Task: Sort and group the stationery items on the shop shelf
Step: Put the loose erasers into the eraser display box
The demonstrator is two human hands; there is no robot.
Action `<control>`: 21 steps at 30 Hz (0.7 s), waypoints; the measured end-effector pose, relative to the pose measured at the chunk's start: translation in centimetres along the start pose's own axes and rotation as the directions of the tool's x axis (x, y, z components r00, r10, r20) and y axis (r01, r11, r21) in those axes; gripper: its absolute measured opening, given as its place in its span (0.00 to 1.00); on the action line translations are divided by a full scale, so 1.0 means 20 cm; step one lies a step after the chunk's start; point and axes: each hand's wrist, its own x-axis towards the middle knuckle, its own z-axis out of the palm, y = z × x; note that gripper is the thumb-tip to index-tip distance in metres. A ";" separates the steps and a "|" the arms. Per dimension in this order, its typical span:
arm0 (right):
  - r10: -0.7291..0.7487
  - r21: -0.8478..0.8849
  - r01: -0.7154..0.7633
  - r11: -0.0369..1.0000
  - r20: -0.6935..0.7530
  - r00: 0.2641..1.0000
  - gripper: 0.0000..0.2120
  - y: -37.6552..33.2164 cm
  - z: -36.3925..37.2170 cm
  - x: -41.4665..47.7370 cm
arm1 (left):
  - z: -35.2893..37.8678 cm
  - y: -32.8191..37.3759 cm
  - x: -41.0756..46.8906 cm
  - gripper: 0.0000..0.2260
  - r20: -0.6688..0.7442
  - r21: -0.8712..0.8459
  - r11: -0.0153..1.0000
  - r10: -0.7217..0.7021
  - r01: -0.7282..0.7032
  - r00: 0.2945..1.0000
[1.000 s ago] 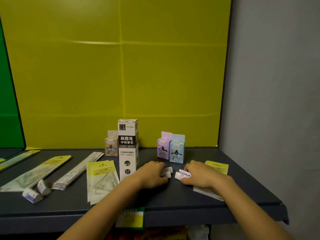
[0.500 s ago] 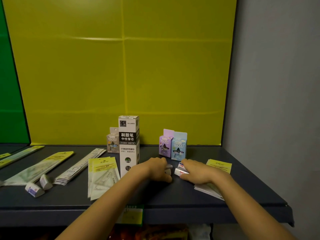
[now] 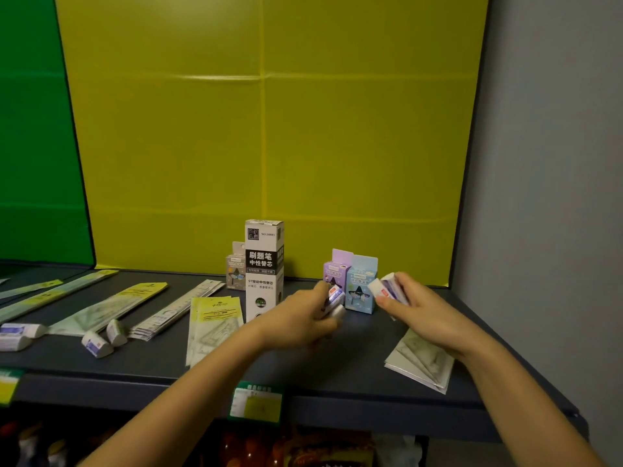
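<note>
My left hand is closed around two small white erasers, lifted just above the dark shelf. My right hand grips another white eraser with a purple sleeve, raised in front of the light blue box. More erasers lie on the shelf's left side: a pair and two others at the left edge. A tall white refill box stands at the middle, with a purple box to its right and a grey box to its left.
Packaged rulers and set squares in yellow-labelled sleeves lie left of centre. A stack of packets lies under my right wrist. A grey wall closes the shelf's right end, and a yellow panel backs it. A price tag hangs on the front edge.
Both hands have lifted off the shelf with erasers in them and moved apart, the right one up toward the blue box. The view has shifted left, showing more erasers.
</note>
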 end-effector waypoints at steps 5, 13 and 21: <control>-0.160 0.127 0.153 0.980 0.043 0.986 0.07 -0.15 0.07 0.00 | -0.18 0.01 -0.20 0.08 -0.117 -0.142 0.989 -0.050 0.033 0.992; -0.445 0.192 0.410 0.892 0.214 0.869 0.08 -0.53 0.44 0.08 | -0.48 -0.23 -0.68 0.08 -0.322 -0.147 0.966 -0.250 0.213 0.913; -0.573 0.175 0.553 0.814 0.392 0.719 0.10 -0.94 1.03 0.16 | -0.73 -0.58 -1.36 0.11 -0.435 -0.151 0.856 -0.507 0.495 0.744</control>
